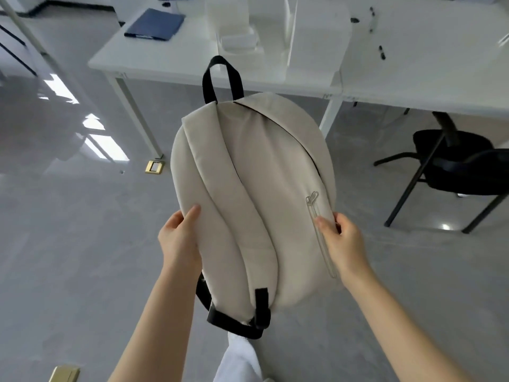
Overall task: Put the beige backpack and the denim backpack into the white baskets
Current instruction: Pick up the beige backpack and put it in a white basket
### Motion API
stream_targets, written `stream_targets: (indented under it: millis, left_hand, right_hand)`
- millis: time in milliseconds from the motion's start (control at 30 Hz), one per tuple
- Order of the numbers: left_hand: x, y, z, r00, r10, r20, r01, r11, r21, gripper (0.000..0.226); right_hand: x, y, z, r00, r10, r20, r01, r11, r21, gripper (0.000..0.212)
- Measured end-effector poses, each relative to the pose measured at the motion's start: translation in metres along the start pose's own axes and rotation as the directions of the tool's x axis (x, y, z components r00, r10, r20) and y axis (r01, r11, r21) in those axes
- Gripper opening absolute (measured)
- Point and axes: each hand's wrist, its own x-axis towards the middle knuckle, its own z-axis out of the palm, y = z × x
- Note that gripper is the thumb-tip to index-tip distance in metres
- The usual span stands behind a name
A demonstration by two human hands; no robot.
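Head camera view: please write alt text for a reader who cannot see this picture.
A person's left hand and right hand hold a beige backpack by its sides in the air above a grey floor, its black top handle pointing away. Behind it stand a white table carrying a dark blue folder, and a black chair.

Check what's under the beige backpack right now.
The beige backpack is held in the air by the left hand and right hand. Below it show grey floor and a white trouser leg. The floor directly beneath is covered.
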Motion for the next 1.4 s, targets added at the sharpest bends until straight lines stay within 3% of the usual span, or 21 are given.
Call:
stream_targets:
  millis: [267, 400, 767, 967, 1400]
  left_hand:
    - [0.057, 0.027, 0.060, 0.999, -0.039, -0.003, 0.039, 0.999, -0.016, 0.013]
    - [0.088, 0.027, 0.100, 0.997, -0.070, -0.035, 0.069, 0.997, -0.030, 0.010]
    - [0.169, 0.013, 0.229, 0.941, -0.152, -0.301, 0.101, 0.979, -0.178, 0.010]
    - [0.220, 0.020, 0.252, 0.899, -0.220, -0.378, 0.116, 0.954, -0.278, 0.013]
    - [0.365, -0.006, 0.251, 0.770, -0.348, -0.534, 0.147, 0.912, -0.382, 0.009]
  right_hand:
    - [0.086, -0.025, 0.004, 0.999, 0.039, 0.039, -0.040, 0.998, 0.047, 0.036]
    - [0.144, -0.029, 0.002, 0.995, 0.056, 0.078, -0.059, 0.997, 0.045, 0.023]
    - [0.349, -0.051, 0.007, 0.941, 0.041, 0.335, -0.026, 0.998, -0.050, 0.020]
    - [0.434, -0.070, 0.063, 0.906, -0.003, 0.423, 0.058, 0.992, -0.116, 0.029]
    - [0.564, -0.072, 0.236, 0.803, -0.017, 0.596, 0.251, 0.916, -0.313, 0.022]
